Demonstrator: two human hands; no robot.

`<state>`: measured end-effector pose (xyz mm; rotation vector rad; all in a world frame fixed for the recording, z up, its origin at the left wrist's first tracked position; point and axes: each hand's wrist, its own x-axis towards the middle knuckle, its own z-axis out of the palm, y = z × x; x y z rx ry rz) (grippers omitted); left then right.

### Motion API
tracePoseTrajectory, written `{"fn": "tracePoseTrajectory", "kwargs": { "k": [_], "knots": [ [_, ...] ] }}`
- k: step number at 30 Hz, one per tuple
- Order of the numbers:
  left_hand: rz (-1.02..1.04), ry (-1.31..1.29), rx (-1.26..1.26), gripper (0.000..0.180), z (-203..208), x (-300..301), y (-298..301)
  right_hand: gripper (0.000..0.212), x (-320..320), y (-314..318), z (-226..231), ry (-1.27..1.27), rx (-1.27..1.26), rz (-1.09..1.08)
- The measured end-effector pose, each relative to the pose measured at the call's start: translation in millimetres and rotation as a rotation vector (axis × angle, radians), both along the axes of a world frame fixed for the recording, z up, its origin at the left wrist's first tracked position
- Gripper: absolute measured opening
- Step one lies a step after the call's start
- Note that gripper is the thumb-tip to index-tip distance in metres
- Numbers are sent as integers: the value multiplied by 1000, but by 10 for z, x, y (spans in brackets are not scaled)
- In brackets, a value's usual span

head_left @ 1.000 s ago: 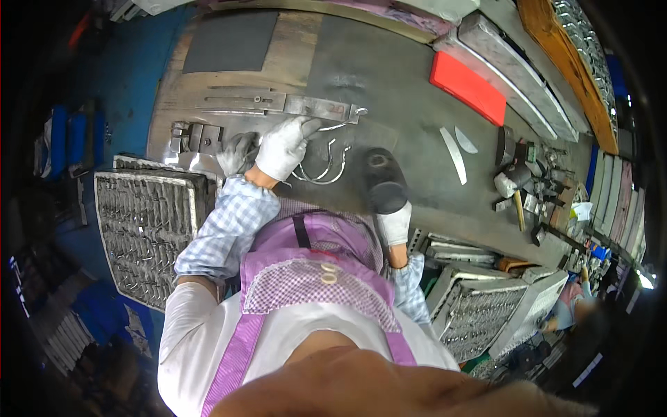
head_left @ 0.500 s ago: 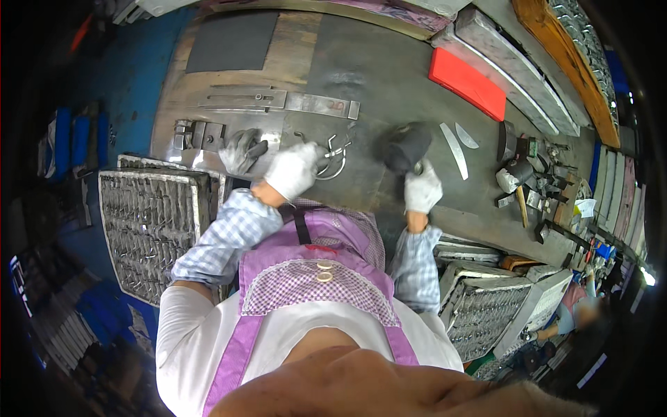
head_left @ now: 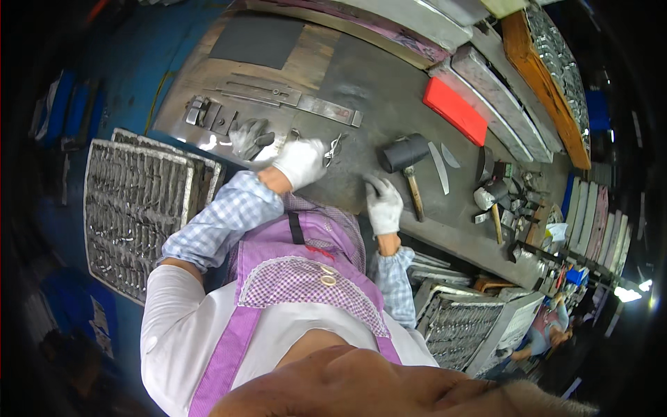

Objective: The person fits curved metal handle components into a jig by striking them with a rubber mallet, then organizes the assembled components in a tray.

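Observation:
In a white glove, my left hand [head_left: 300,163] is closed at the near side of the worktable, fingers round one end of a shiny, curved metal piece [head_left: 335,149]; its exact kind is hard to make out. My right hand [head_left: 383,205], also gloved, is open, with its darkened fingertips pointing to the far left and nothing in it. Just right of it a black-headed mallet [head_left: 404,153] rests on the table, its wooden handle toward me. Beside my left hand sits a crumpled grey glove [head_left: 249,137].
Farther back lies a long steel fixture [head_left: 306,104], with a metal block [head_left: 201,112] at its left. A red slab [head_left: 455,110] and two pale blades [head_left: 439,167] are at right. Trays of metal parts stand left [head_left: 132,208] and lower right [head_left: 462,323]. Another person [head_left: 545,326] is at far right.
My right hand has let go of the mallet, which now lies on the table, and moved left toward my left hand. My left hand still holds the metal piece. The view has tilted.

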<state>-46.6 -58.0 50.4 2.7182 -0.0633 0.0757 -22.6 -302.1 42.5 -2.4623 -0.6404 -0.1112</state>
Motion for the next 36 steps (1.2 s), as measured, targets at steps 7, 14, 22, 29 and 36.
{"fn": "tracePoseTrajectory", "kwargs": {
  "k": [7, 14, 22, 29, 36],
  "knots": [
    [283, -175, -346, 28, 662, -1060, 657, 33, 625, 682, -113, -198, -342, 518],
    [1006, -59, 39, 20, 398, -2676, 1405, 21, 610, 626, -163, -102, -524, 633],
    [1416, -495, -865, 38, -923, -2870, 2106, 23, 287, 624, -151, 1082, 246, 153],
    [1516, -428, -927, 46, -1145, -3021, 2077, 17, 209, 898, 207, 832, 378, 89],
    [1713, -220, -573, 34, -1154, -3211, 2149, 23, -410, 2325, 894, 225, -1, 742]
  ]
}}
